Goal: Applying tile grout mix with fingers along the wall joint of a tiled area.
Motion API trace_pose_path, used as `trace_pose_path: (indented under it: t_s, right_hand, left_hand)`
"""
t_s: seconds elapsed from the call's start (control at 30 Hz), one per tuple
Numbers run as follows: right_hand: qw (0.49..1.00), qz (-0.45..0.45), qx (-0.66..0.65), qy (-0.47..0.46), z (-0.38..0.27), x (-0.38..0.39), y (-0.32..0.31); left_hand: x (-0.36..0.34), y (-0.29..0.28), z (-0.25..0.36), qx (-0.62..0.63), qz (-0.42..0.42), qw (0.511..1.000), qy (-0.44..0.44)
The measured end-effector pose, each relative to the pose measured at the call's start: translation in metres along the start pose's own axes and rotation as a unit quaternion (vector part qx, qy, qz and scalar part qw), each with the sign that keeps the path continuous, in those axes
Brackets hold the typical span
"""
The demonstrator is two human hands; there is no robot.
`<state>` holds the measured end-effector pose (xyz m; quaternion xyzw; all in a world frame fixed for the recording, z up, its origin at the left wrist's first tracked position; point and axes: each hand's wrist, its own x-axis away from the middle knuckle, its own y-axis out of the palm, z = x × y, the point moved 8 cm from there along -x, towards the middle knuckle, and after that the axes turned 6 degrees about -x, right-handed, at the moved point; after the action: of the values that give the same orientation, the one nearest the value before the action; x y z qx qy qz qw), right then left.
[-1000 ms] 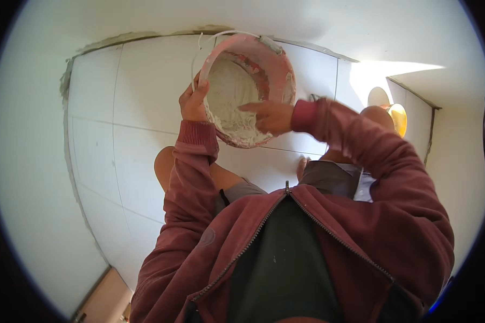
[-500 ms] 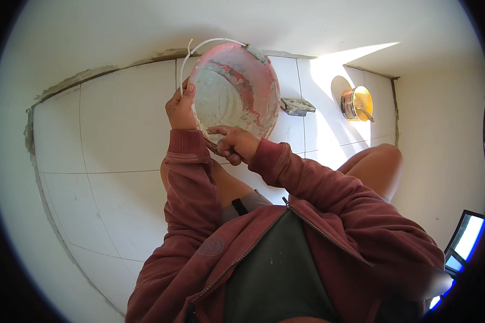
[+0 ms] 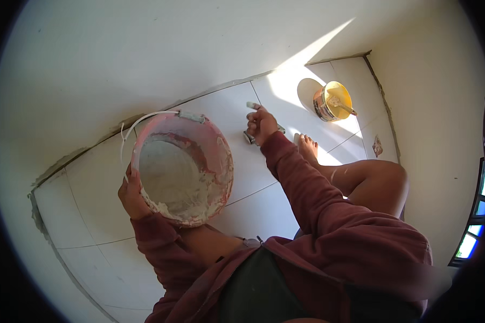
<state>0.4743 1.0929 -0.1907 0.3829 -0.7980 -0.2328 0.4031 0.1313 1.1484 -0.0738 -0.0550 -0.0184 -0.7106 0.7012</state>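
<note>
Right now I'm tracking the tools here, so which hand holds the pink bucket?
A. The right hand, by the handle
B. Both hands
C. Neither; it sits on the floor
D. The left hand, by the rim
D: the left hand grips the rim of the bucket, while the right hand reaches out to a small tool on the tiled floor.

A pink bucket [image 3: 182, 168], smeared grey-white inside, sits at left. Far right stands a yellow can [image 3: 332, 100]. The sleeves [image 3: 307, 188] are maroon, the floor tiles [image 3: 81, 199] plain white.
</note>
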Motion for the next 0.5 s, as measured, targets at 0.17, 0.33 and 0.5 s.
trace_pose_path:
  t_s: [0.17,0.33,0.5]
  right_hand:
    - [0.958,0.134,0.245,-0.065,-0.080,-0.169,-0.090]
    - [0.911,0.159,0.377,-0.049,-0.101,-0.244,-0.114]
    - [0.785,0.101,0.546,-0.274,-0.101,-0.299,-0.113]
  left_hand:
    - [-0.015,0.065,0.002,-0.077,0.009,0.997,0.031]
    - [-0.016,0.114,-0.005,0.033,-0.034,0.998,0.043]
    - [-0.025,0.127,-0.018,0.075,-0.032,0.996,0.037]
